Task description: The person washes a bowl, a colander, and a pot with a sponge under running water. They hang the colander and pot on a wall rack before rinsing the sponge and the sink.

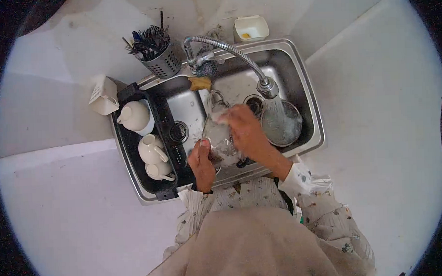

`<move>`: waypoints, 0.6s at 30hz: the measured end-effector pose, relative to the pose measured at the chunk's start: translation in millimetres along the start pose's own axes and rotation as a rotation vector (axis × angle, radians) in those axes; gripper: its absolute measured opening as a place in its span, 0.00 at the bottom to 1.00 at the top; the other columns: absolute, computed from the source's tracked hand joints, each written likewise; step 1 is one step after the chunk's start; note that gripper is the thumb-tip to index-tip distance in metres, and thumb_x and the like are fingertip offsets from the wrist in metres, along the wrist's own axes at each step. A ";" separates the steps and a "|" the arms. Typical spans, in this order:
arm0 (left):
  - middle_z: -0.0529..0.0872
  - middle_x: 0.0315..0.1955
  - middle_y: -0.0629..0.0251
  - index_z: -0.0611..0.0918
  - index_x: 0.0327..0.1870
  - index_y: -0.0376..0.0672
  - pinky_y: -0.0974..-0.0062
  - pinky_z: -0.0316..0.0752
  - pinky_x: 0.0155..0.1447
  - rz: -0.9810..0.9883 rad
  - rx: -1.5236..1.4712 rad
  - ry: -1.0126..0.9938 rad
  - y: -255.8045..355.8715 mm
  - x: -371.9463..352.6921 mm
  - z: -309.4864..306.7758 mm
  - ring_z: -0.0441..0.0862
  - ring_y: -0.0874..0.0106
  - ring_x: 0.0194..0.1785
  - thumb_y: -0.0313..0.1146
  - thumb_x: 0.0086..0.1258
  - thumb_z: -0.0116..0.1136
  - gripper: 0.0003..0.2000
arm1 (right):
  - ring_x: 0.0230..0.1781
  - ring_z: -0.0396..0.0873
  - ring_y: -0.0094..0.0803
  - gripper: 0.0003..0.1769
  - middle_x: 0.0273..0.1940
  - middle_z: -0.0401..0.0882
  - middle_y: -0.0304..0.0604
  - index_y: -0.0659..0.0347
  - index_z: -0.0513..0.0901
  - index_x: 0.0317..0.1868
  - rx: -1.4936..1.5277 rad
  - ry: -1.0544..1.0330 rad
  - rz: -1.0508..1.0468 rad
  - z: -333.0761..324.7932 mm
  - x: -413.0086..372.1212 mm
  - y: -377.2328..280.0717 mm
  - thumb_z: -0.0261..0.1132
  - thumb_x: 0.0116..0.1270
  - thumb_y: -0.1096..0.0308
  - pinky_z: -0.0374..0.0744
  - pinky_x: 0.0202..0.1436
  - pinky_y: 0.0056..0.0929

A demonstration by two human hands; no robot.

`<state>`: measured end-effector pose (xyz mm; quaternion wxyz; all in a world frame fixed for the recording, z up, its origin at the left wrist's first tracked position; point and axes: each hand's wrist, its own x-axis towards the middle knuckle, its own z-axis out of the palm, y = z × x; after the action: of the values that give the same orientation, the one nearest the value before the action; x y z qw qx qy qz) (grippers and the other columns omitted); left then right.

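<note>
A clear glass vessel [220, 138], which looks like a jug with a handle, is held over the middle of the sink. My left hand [201, 160] grips its lower left side with the fingers wrapped round it. My right hand [244, 128] is at its upper right side, with bent fingers pressed on something pale and too small to make out. On the right, water runs from the tap head [267, 88] into a round vessel [282, 123] in the basin.
A black rack [162, 135] with several white cups [152, 149] stands on the left of the sink [313, 110]. Behind are a metal cutlery holder [164, 62], a yellow sponge [199, 83], a flexible tap hose [227, 47] and a white tub [251, 28]. A white container [104, 96] stands at the left corner.
</note>
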<state>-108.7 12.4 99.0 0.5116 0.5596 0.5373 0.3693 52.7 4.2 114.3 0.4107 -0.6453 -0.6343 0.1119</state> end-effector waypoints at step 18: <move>0.79 0.44 0.60 0.74 0.48 0.37 0.66 0.68 0.54 -0.484 -1.048 0.247 -15.5 26.2 3.5 0.76 0.64 0.47 0.39 0.68 0.46 0.16 | 0.41 0.71 0.40 0.12 0.42 0.71 0.47 0.60 0.76 0.45 -0.007 0.181 0.192 17.4 -76.7 -43.3 0.58 0.60 0.74 0.69 0.47 0.32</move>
<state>-104.8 35.9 79.7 0.7233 0.0466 0.4513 0.5206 -3.4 -65.0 103.4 0.4516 -0.7119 -0.5303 0.0896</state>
